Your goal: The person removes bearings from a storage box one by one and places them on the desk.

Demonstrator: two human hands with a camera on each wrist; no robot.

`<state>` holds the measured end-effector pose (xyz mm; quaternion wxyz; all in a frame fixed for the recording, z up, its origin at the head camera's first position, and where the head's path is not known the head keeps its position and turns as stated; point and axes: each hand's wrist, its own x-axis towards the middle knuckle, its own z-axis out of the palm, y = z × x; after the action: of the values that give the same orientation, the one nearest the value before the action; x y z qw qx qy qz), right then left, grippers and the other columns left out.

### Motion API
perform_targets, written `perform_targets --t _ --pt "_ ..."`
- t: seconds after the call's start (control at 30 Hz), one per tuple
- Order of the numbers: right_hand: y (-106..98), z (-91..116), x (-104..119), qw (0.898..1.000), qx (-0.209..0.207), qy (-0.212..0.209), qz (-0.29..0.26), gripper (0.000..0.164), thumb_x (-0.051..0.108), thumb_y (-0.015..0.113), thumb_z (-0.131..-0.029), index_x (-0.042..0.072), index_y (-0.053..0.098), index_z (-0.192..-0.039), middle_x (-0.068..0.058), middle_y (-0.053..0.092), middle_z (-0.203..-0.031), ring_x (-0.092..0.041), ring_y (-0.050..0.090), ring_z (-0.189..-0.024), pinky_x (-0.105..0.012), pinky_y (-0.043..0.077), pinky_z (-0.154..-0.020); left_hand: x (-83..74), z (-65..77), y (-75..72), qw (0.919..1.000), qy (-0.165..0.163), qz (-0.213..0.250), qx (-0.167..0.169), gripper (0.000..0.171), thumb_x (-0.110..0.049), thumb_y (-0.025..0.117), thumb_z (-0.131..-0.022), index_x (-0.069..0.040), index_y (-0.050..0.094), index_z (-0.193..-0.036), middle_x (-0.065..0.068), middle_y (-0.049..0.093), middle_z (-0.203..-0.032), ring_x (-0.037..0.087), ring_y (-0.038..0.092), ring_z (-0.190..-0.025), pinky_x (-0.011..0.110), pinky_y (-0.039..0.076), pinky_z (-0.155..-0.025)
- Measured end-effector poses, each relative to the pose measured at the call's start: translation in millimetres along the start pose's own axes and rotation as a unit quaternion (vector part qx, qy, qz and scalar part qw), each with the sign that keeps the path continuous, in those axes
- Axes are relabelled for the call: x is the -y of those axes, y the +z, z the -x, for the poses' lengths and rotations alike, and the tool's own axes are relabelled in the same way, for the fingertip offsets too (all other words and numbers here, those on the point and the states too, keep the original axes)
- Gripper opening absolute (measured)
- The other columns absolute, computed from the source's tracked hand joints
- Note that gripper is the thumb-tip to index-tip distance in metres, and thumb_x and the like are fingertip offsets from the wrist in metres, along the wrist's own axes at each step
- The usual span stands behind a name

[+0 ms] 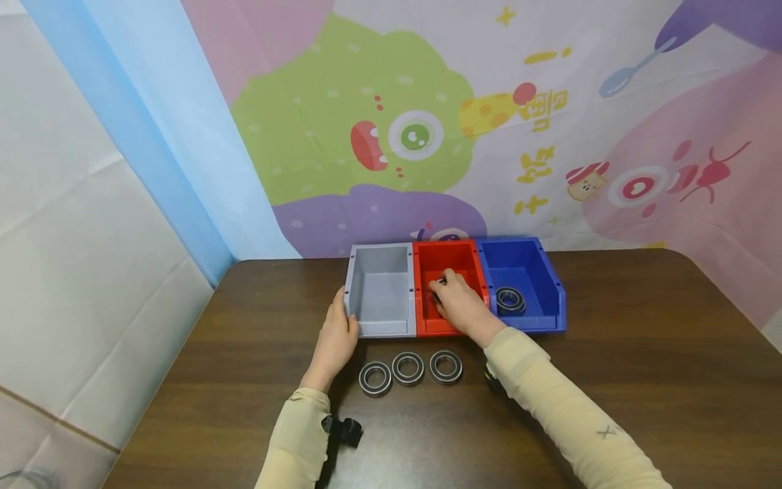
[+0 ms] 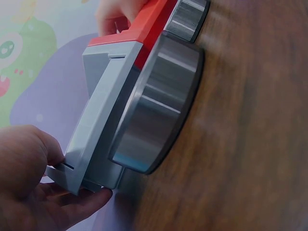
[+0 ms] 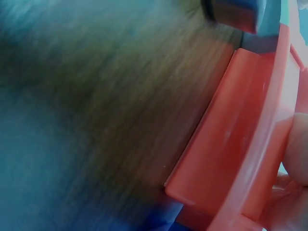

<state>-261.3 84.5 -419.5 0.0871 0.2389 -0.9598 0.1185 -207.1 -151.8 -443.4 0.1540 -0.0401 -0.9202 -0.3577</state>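
Three open bins are joined side by side: a grey bin (image 1: 381, 327), a red bin (image 1: 430, 329) and a blue bin (image 1: 544, 319). My left hand (image 1: 337, 336) grips the grey bin's left side near the front, thumb and fingers about its corner in the left wrist view. Inside the red bin, my right hand (image 1: 459, 302) pinches a bearing (image 1: 436, 286), mostly hidden by the fingers. Another bearing (image 1: 510, 301) lies in the blue bin. In front of the bins lie a left bearing (image 1: 364, 388), a middle bearing (image 1: 397, 374) and a right bearing (image 1: 434, 373).
The bins stand at the back of a brown wooden table (image 1: 244, 380), close to a printed cloth (image 1: 366, 102). A pale cloth wall (image 1: 91, 238) rises on the left. A black camera (image 1: 347, 432) is worn at the left wrist.
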Motion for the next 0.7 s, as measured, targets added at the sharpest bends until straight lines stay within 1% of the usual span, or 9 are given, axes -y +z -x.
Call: perform_targets --t 0.17,0.3,0.53,0.7 --pt "0.2 0.5 0.2 1.0 0.003 0.001 0.0 0.033 0.01 0.068 -0.079 0.009 0.06 -0.111 -0.018 0.048 -0.108 -0.032 0.05 -0.096 -0.04 0.051 -0.074 1.1 0.6 0.6 1.0 0.0 0.0 -0.002 0.057 -0.007 0.046 -0.087 -0.001 0.025 -0.14 0.027 0.044 -0.126 0.042 0.052 -0.105 0.054 0.043 -0.083" --pt "-1.6 1.6 1.4 1.0 -0.002 0.001 0.005 0.034 0.009 0.069 -0.077 0.009 0.06 -0.11 -0.018 0.048 -0.108 -0.031 0.05 -0.097 -0.04 0.052 -0.072 0.7 1.2 0.3 1.0 0.003 -0.002 -0.003 0.057 -0.005 0.046 -0.087 0.0 0.025 -0.14 0.027 0.045 -0.125 0.042 0.052 -0.105 0.053 0.043 -0.083" --pt "-7.2 5.0 3.8 1.0 -0.023 -0.005 0.012 0.036 0.007 0.07 -0.076 0.01 0.061 -0.111 -0.016 0.048 -0.11 -0.03 0.048 -0.099 -0.04 0.052 -0.069 1.1 -0.6 0.1 1.0 0.005 -0.003 -0.006 0.057 -0.005 0.046 -0.087 0.0 0.025 -0.14 0.028 0.044 -0.126 0.042 0.052 -0.105 0.054 0.043 -0.082" --pt "-11.8 8.6 3.0 0.998 -0.052 -0.02 0.009 0.038 0.006 0.072 -0.073 0.011 0.062 -0.109 -0.015 0.048 -0.108 -0.029 0.047 -0.098 -0.041 0.052 -0.066 1.1 -0.5 0.7 1.0 0.003 -0.001 -0.005 0.057 -0.006 0.046 -0.087 0.0 0.025 -0.14 0.027 0.044 -0.127 0.042 0.052 -0.105 0.054 0.043 -0.081"
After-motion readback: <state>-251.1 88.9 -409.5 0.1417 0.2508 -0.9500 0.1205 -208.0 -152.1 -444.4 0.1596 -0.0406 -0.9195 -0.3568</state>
